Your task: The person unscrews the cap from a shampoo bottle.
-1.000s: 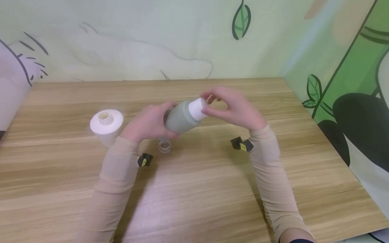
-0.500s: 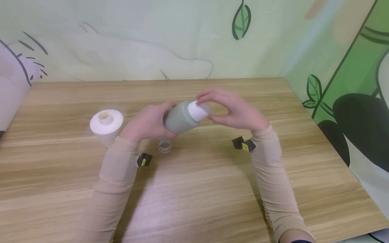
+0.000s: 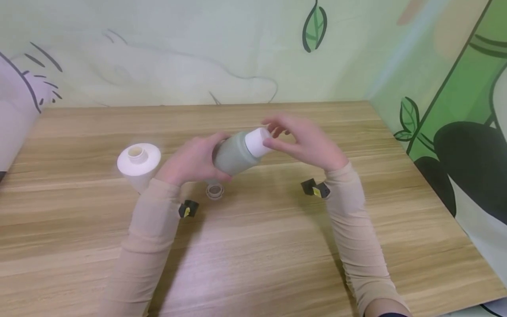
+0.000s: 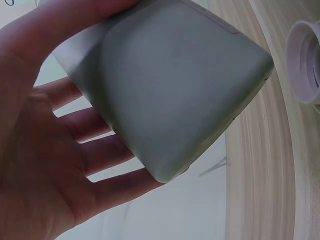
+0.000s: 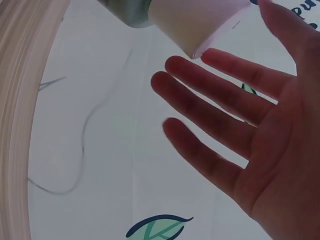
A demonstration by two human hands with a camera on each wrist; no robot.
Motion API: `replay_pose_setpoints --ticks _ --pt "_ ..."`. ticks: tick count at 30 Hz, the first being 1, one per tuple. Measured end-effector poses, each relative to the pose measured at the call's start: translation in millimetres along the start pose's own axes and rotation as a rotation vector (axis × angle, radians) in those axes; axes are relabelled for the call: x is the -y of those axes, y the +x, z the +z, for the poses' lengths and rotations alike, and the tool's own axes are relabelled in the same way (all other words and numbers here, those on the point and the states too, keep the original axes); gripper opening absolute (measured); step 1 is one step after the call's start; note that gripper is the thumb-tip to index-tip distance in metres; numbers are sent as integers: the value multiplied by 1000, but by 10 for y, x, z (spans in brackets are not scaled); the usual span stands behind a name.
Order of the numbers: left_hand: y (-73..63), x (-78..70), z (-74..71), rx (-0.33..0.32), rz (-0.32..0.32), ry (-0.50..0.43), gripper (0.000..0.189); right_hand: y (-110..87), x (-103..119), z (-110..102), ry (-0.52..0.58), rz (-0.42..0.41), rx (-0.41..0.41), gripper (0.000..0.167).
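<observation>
My left hand (image 3: pixel 194 159) grips a grey-green bottle (image 3: pixel 234 154) around its body and holds it tilted above the table, its white cap (image 3: pixel 256 142) pointing up and right. In the left wrist view the bottle's flat-sided base (image 4: pixel 190 90) shows, with the fingers wrapped behind it. At the cap's outer end, the thumb and index finger of my right hand (image 3: pixel 305 141) pinch its edge. In the right wrist view the other fingers (image 5: pixel 205 110) spread out, away from the cap (image 5: pixel 192 22). A small round lid (image 3: pixel 215 191) lies on the table below the bottle.
A white bottle (image 3: pixel 139 163) with an open neck stands on the left, partly behind my left forearm. The wood-grain table (image 3: pixel 253 255) meets a painted wall (image 3: pixel 178 53) at the back. Small black wrist cameras (image 3: pixel 189 208) stick out from both sleeves.
My right hand shifts around the cap's end, fingers first bending forward over it, then drawing back to its edge. My left hand and the bottle stay nearly still.
</observation>
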State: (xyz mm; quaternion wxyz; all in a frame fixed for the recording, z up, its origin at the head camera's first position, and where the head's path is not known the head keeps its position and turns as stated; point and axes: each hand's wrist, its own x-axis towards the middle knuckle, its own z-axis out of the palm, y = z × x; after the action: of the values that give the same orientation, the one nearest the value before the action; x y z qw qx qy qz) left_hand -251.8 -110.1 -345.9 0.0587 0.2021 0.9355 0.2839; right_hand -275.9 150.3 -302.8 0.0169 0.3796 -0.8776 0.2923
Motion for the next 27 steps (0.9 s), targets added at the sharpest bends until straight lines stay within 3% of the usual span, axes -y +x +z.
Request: replay_pose_setpoints --ticks 5,13,18,23,27 --pt "-3 -11 2 -9 -6 -4 92 1 -18 13 7 -52 -13 34" --pt "-10 -2 0 3 -12 -11 92 -13 -37 14 8 -210 -1 42" --pt "-10 5 2 6 -25 -9 92 -19 -44 6 15 -260 38 43" --pt "-5 5 3 3 -24 -11 92 -23 -38 -3 27 -249 49 48" --pt "3 -2 12 -2 -16 -10 91 -4 -16 -3 18 -114 16 61"
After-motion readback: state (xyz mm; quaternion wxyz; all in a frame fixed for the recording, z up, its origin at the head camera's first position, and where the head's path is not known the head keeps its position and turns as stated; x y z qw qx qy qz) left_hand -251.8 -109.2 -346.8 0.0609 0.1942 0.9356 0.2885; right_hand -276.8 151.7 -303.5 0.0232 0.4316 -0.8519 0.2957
